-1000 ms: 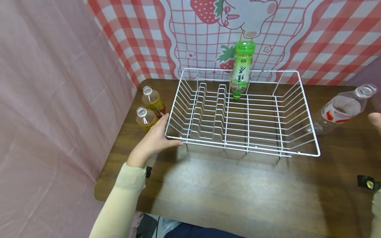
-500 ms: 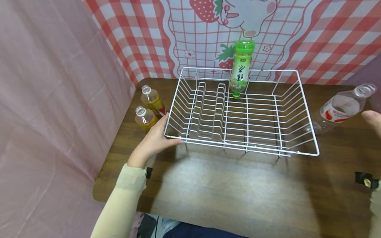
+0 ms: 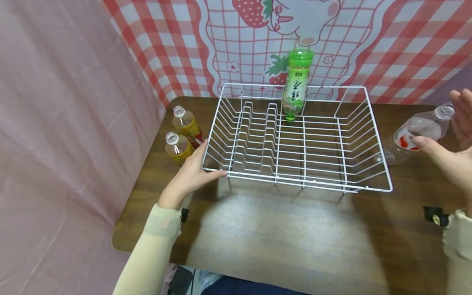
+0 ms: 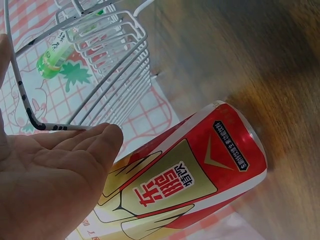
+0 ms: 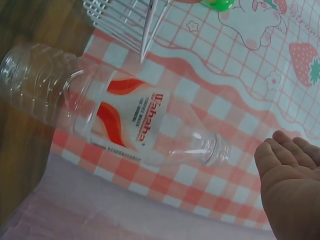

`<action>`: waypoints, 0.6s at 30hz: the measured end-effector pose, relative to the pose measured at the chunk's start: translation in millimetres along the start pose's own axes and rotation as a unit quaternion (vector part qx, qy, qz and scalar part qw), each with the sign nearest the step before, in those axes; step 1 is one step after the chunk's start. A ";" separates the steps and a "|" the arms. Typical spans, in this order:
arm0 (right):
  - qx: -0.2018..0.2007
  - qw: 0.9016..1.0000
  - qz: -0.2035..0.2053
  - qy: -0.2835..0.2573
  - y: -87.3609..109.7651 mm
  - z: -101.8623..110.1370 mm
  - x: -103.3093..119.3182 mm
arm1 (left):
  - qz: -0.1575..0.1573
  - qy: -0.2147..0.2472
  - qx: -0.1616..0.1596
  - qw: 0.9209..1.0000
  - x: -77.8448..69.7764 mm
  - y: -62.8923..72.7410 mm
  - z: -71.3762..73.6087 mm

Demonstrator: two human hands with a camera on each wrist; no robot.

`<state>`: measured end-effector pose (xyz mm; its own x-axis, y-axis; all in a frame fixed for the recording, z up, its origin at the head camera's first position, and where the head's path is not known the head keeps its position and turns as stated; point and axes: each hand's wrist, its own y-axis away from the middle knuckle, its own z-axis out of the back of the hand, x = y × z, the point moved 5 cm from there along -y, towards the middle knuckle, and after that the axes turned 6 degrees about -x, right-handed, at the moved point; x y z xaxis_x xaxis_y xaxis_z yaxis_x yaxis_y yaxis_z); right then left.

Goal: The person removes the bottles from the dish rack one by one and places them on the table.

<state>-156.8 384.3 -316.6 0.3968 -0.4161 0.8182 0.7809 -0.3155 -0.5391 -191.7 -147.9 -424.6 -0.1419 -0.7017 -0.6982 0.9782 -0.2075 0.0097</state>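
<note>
My left hand [image 3: 191,174] rests at the front left corner of a white wire dish rack [image 3: 295,180], thumb along the front rim and straight fingers against the left side. Beside its fingers stands a plastic drink bottle [image 4: 172,182] with a red and gold label. On the right, my right hand [image 3: 451,164] is raised with fingers extended, close to a clear plastic bottle [image 5: 130,117] with a red and white label. The right wrist view shows a gap between hand and bottle. A green-labelled bottle [image 3: 296,84] sits neck down at the back of the rack.
A second yellow-labelled bottle [image 3: 187,125] stands behind the first, left of the rack. The brown wooden table [image 3: 273,233] extends in front of the rack. A red checked cloth [image 3: 177,45] hangs behind, and a pink curtain [image 3: 62,123] borders the left side.
My right hand has come in from the right edge and now reaches near the clear bottle. The left hand stays at the rack corner. The view has shifted slightly.
</note>
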 end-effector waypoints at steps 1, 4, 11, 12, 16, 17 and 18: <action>-0.001 1.000 0.001 0.001 -0.7 -2.1 1.0 | 0.001 0.002 -0.001 1.000 0.4 0.3 0.0; 0.006 1.000 0.010 -0.009 -2.0 -7.3 4.5 | 0.006 0.008 0.002 1.000 0.7 1.6 0.0; 0.059 0.996 0.017 0.060 0.9 -21.7 8.5 | 0.020 0.006 0.003 1.000 2.3 3.7 0.6; 0.067 0.994 0.018 0.085 1.6 -23.4 9.1 | 0.019 0.006 0.002 1.000 2.1 3.6 0.7; 0.091 0.984 0.018 0.155 2.8 -30.6 10.0 | 0.013 0.005 0.001 1.000 1.0 2.5 0.6; 0.095 0.981 0.016 0.170 2.9 -32.4 10.0 | 0.012 0.005 0.001 1.000 0.9 2.2 0.5; 0.100 0.977 0.014 0.186 3.0 -34.1 10.1 | 0.012 0.004 0.000 1.000 1.3 1.8 0.2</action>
<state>-166.9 350.1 -316.8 0.2461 -0.7146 0.6549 0.8656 -0.1420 -0.4802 -190.1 -149.3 -425.3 -0.1179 -0.7015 -0.7029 0.9811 -0.1915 0.0266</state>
